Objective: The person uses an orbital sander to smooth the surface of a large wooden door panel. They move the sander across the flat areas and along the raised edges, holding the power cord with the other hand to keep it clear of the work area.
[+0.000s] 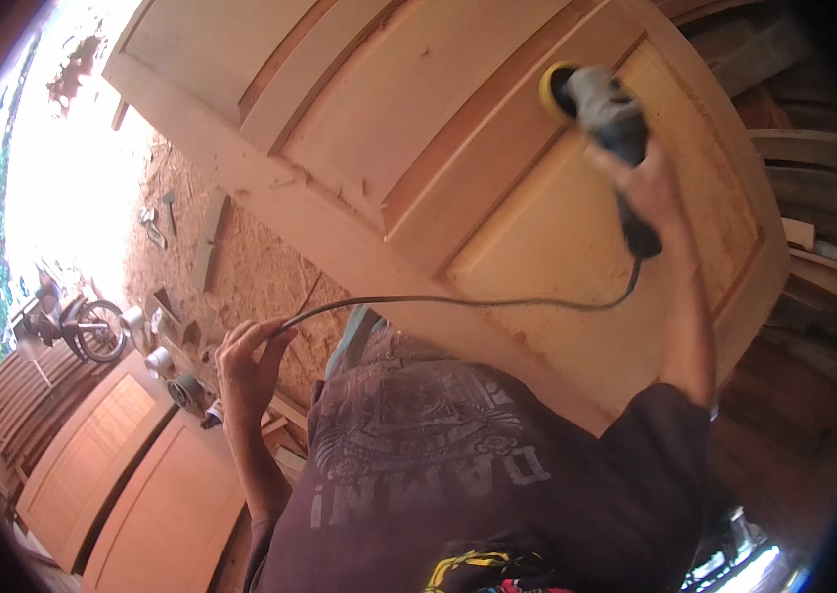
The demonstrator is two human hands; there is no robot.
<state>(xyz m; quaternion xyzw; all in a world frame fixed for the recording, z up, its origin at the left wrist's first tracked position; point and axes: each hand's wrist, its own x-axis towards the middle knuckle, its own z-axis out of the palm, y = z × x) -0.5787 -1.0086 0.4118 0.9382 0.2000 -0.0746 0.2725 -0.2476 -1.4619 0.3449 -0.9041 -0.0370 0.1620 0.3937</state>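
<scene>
Around sander (618, 124) — right fingers (612, 168) curled

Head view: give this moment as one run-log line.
Right hand: grips sander; left hand: holds cord; sander: over wooden door, contact unclear

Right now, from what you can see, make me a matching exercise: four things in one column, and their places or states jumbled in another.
Things:
1. Left hand
2. Right hand
3. Motorbike
4. Shirt

Places or states:
A. Dark, with a print on the front
B. Gripping the power tool
C. In the background, at the picture's left
D. Holding the cord

Pairs: 1-D; 2-B; 3-C; 4-A
</scene>
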